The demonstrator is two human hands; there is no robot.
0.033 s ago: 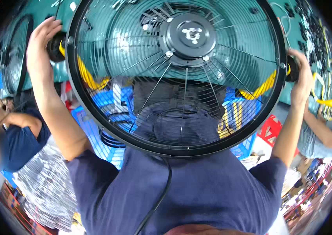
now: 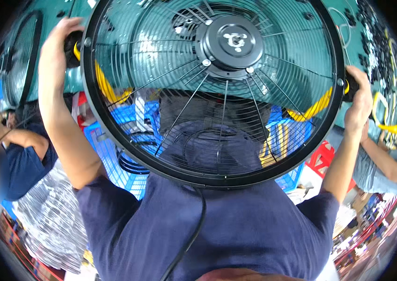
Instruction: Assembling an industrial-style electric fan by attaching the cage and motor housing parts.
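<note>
Gripping at upper left, your left hand has its fingers clamped on a black side knob of the round fan filling the frame's centre; at right, your right hand wraps the opposite knob, fingers closed.

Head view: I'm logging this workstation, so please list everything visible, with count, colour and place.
Fan: one, black wire guard, round, centre, held up.
Motor hub: one, black, upper centre behind the guard.
Cord: one, black, hanging below the fan.
Crates: blue, behind the fan; count unclear.
Table: one, teal, top.
Co-workers: two, far left and far right.
Left hand: gripping the fan's left knob.
Right hand: gripping the fan's right knob.
</note>
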